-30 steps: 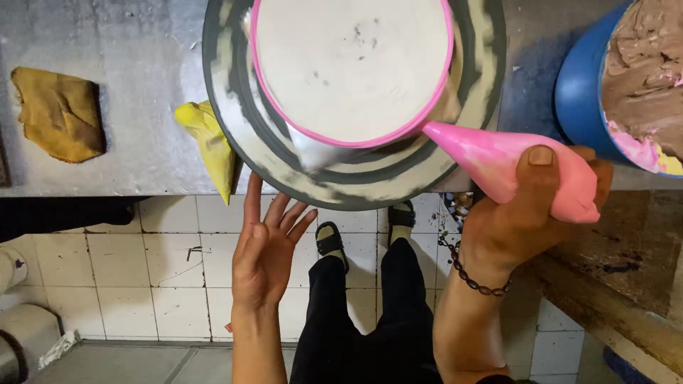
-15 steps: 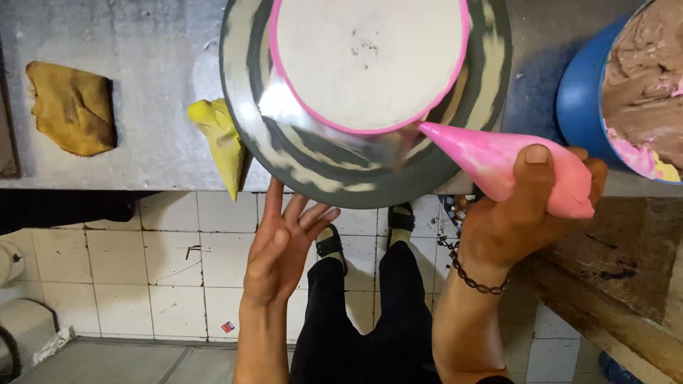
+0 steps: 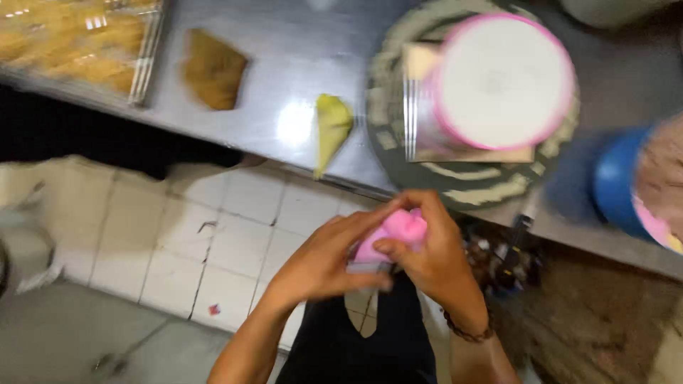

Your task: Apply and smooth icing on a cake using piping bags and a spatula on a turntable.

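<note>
Steel counter (image 3: 284, 64) up top, scuffed and shiny, with a white tiled floor (image 3: 213, 235) below it, a bit grimy in the grout. The shot's blurry.

Both hands are bunched together in front of the person's body, below the counter edge. The left hand (image 3: 324, 259) and right hand (image 3: 434, 259) are both clenched around a pink piping bag (image 3: 398, 231), which looks squashed down small between the palms.

That bag looks soft and squishy, probably greasy too, so it'd likely slip or ooze if squeezed mid-body; holding it by the twisted top seems safest.

On the counter: a round cake (image 3: 501, 82), smooth white top with a pink edge, on a striped turntable (image 3: 398, 153). Near it lies a yellow bag (image 3: 331, 128), cone-shaped and limp, plus a brown cloth (image 3: 213, 67) and a blue tub (image 3: 626, 185) at right.
</note>
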